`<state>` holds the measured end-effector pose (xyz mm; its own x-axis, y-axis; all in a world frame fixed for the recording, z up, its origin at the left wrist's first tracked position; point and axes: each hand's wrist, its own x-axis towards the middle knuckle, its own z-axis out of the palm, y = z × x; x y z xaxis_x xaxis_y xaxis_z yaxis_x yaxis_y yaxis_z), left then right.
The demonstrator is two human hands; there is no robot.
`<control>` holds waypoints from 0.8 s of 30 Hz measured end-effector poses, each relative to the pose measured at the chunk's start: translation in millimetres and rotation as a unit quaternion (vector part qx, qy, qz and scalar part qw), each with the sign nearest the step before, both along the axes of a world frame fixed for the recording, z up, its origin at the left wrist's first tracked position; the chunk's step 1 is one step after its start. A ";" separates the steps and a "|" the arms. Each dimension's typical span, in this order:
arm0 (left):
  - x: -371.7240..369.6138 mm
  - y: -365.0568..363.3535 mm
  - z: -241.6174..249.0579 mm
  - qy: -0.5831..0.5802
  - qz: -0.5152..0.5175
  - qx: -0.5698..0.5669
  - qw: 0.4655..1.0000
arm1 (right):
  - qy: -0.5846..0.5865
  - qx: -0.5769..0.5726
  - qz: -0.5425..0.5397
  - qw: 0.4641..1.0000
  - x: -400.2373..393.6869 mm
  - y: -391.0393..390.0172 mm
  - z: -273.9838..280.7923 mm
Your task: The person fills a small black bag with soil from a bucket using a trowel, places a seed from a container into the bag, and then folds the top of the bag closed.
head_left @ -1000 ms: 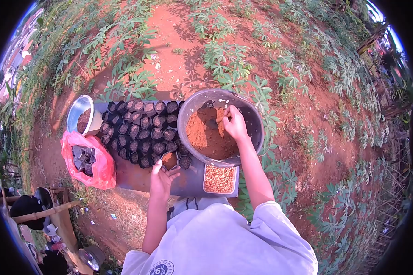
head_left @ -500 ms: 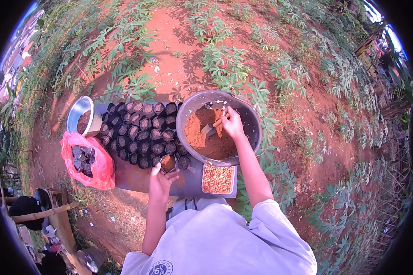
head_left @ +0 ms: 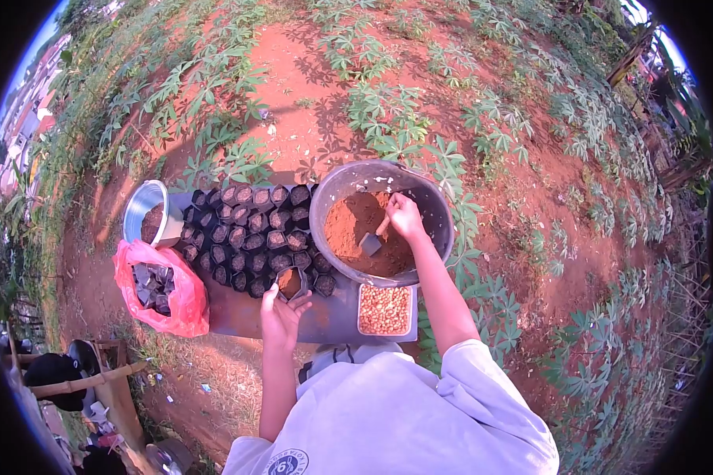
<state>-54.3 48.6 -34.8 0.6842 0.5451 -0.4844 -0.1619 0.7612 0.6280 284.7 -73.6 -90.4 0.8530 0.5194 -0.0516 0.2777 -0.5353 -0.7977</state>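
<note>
Your R hand [head_left: 405, 215] is clamped on the handle of a small trowel w/ a wooden handle and dark grey flat blade [head_left: 370, 244], inside the big round dark grey bucket [head_left: 436, 207]; fingertips are curled round the handle, so its top end is hidden. Blade lies on or just over the loose red-brown soil [head_left: 346, 224]; can't tell if it's touching. Your L hand [head_left: 281, 321] has a small black plastic bag w/ brown soil [head_left: 290, 283] btwn thumb and fingers, near the front edge of the grey tabletop [head_left: 242, 315]; the bag's underside is out of sight, grip firmness unclear. Beyond it: close-packed rows of black soil-filled bags [head_left: 249, 240], R end partly covered by the bucket. Clear squarish tub of yellow-orange kernels [head_left: 385, 307] sits just below the bucket. Far L: pinkish-red plastic bag [head_left: 184, 310] w/ dark pieces, too small to ID, & a tilted pale round pail [head_left: 171, 227], contents part-hidden by its wall.
</note>
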 end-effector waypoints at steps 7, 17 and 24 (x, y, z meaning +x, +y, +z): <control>-1.8 3.4 4.4 0.015 0.009 -0.007 1.000 | 0.028 -0.011 0.020 0.999 3.2 -4.8 -13.1; -13.0 -4.8 11.8 -0.020 0.010 -0.002 1.000 | 0.029 0.025 0.019 0.999 9.8 -5.8 -20.1; -14.8 -6.7 15.6 0.004 0.009 -0.003 1.000 | 0.039 0.041 -0.029 0.998 9.1 -3.9 -14.2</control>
